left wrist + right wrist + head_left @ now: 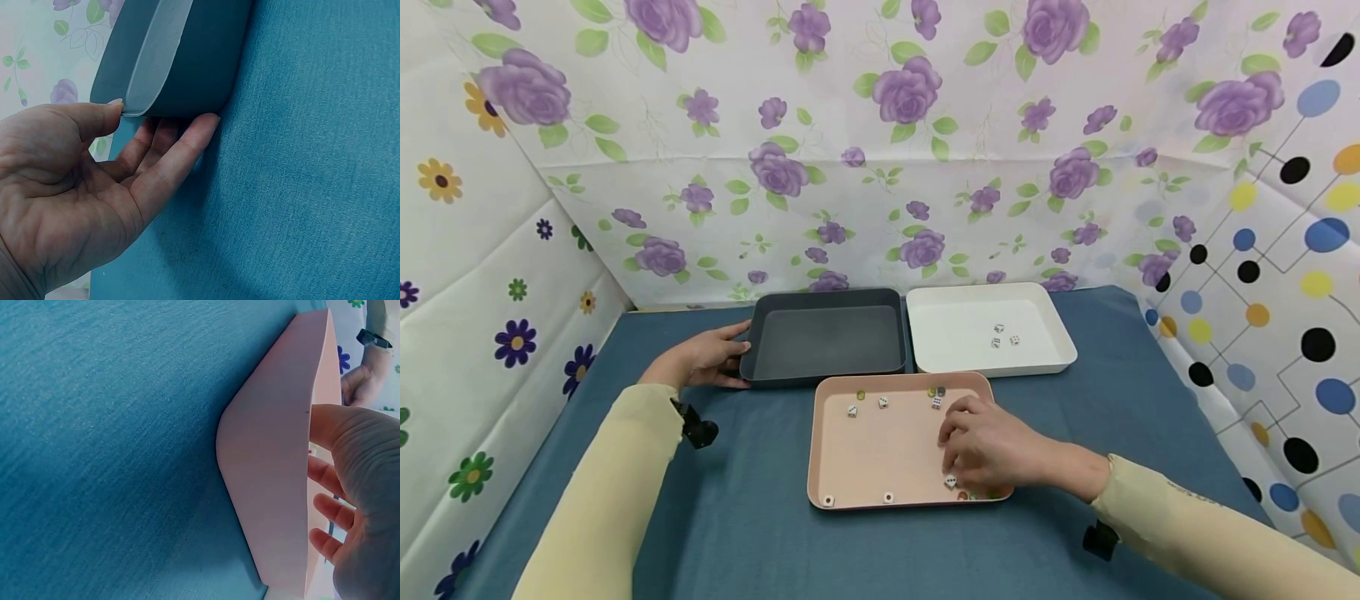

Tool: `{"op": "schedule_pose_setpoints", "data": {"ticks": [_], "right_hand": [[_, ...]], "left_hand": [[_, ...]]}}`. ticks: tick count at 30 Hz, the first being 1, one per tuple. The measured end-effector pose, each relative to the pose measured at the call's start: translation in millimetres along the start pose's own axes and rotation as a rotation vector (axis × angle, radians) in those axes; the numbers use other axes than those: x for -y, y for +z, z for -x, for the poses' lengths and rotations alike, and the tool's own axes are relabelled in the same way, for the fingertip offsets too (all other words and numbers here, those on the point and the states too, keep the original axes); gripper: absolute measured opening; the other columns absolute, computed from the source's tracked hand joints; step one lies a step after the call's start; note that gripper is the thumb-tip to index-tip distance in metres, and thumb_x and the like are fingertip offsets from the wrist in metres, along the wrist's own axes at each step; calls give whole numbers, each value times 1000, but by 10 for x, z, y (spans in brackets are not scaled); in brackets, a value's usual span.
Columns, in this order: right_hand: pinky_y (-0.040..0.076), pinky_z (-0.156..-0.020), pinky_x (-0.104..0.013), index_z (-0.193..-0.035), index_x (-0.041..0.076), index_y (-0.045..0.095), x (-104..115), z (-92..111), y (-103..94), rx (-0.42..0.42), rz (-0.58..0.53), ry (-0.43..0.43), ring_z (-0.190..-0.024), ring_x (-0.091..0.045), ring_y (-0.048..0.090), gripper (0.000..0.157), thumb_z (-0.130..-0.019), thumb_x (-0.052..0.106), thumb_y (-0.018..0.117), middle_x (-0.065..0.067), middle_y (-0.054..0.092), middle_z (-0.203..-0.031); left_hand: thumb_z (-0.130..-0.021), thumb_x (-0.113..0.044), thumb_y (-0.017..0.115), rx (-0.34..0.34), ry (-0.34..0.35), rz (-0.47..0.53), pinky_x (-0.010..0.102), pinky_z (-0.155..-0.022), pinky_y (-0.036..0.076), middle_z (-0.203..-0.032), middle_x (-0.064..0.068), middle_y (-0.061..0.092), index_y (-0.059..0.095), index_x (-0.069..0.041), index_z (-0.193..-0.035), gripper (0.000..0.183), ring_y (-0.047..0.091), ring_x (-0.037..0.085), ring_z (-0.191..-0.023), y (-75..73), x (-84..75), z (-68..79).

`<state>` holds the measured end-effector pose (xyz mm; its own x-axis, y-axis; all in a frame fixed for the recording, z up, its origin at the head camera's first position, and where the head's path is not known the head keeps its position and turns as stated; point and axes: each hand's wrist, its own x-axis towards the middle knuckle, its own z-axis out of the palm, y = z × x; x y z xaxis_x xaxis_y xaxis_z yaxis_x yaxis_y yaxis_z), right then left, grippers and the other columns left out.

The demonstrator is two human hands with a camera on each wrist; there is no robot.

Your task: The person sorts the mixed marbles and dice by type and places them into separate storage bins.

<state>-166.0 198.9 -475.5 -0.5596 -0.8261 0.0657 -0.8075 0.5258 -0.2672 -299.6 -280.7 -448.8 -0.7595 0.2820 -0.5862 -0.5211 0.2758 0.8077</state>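
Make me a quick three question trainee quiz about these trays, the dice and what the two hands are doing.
1. True or false: the grey tray holds dice.
2. How many dice lie in the white tray?
3. The right hand reaches into which tray? A grey, B white, C pink.

Key
1. False; it shows none, and the left hand touches its corner.
2. Three dice.
3. C, the pink tray.
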Motion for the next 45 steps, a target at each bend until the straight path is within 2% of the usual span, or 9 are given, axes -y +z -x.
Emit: {"op": "schedule_pose_setpoints", "data": {"ticks": [12,22,29,37,45], "right_hand": [[41,-103,-44,-89,36,80,38,-20,-19,45,-17,29,-119,-16,45,10,-84,40,87,9,66,-112],[42,-102,-43,-87,36,80,37,-28,-7,42,-10,17,-119,-15,44,9,-84,40,87,9,66,-111],[43,-102,-43,-85,35,78,6,-30,-74,-40,-53,-10,-117,-14,46,10,-84,34,88,9,65,-111],[40,-105,-47,-87,32,76,-72,-25,-231,-131,-21,-38,-121,-20,48,15,-84,22,86,4,66,-114],[42,-104,-48,-89,32,76,-106,-23,-464,-184,0,15,-125,-24,48,11,-87,25,84,2,66,-121]], "left_hand": [[-115,-16,34,-8,-2,2,56,-96,54,-165,25,20,-6,-35,-164,66,36,45,-144,-8,-4,-21],[-115,-16,34,4,8,-2,57,-98,53,-165,27,20,-8,-35,-164,67,36,46,-144,-23,1,-10],[-115,-16,33,8,10,1,57,-97,54,-163,28,22,-8,-34,-164,67,37,46,-143,-31,11,-1],[-115,-15,34,4,7,4,56,-97,54,-164,28,21,-8,-34,-164,67,37,46,-143,-29,18,-12],[-115,-16,33,5,5,2,56,-97,54,-163,28,22,-8,-34,-164,67,37,46,-143,-2,8,5]]}}
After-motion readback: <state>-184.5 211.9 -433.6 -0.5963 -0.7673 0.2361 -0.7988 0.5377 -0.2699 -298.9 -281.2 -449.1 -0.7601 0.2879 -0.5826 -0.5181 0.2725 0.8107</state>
